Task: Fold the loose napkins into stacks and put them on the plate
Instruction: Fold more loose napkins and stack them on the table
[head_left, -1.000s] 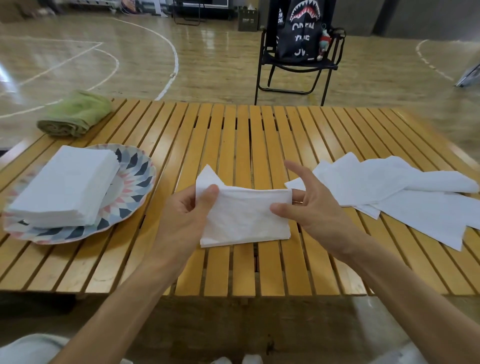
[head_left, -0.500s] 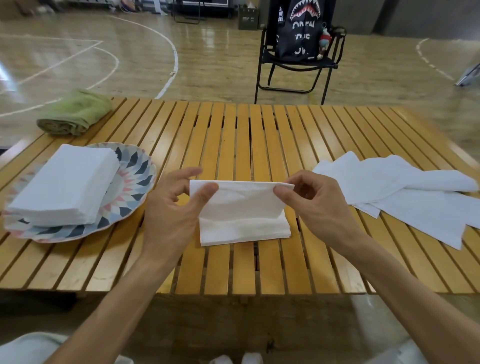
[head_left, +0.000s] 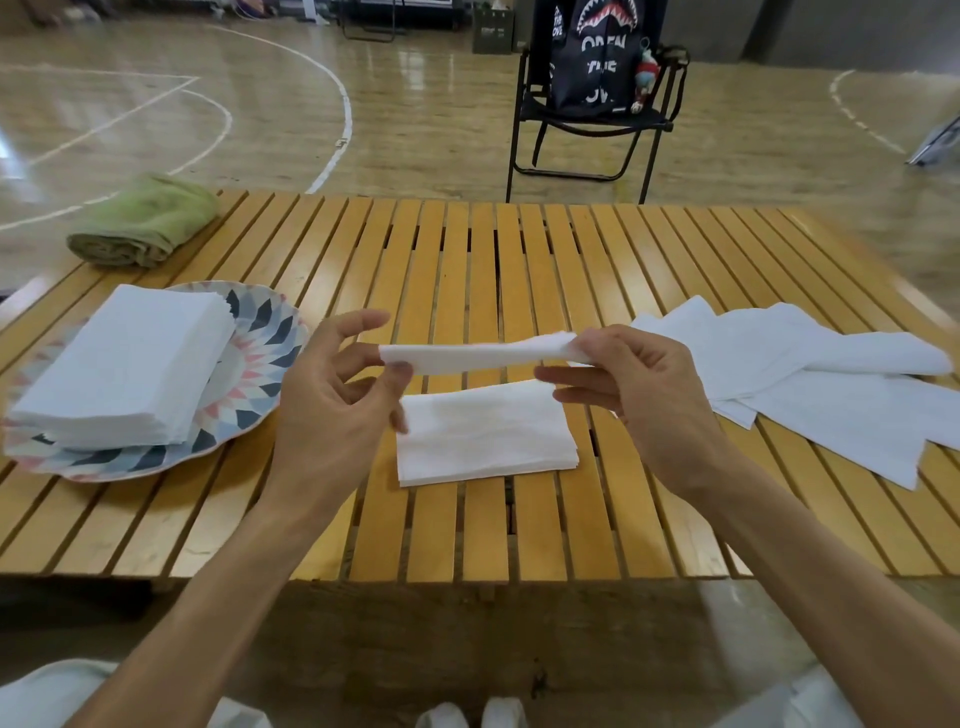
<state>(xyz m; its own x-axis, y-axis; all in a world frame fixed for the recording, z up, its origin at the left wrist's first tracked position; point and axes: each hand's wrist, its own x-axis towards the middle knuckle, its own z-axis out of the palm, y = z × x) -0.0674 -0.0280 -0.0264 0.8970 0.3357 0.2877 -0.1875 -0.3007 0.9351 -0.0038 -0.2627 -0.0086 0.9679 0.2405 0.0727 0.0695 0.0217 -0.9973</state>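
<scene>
**Folded napkin held above small stack at table centre**

A folded napkin (head_left: 475, 354) is held level in the air between both hands, above the slatted wooden table (head_left: 467, 530). The left hand (head_left: 332, 410) pinches its left end between thumb and fingers, the index finger extended above. The right hand (head_left: 639, 395) pinches its right end, fingers curled around the edge. Directly below lies a small stack of folded napkins (head_left: 485, 434) on the slats, apart from the held piece.

To the left, a patterned plate (head_left: 260, 364) carries a taller stack of folded napkins (head_left: 124, 369). To the right, loose unfolded napkins (head_left: 810, 379) lie overlapping near the table's edge.

A rolled green towel (head_left: 145, 221) sits at the far left corner. Beyond the table, a black folding chair (head_left: 587, 119) holds a dark printed bag (head_left: 597, 57) on a wooden court floor.
</scene>
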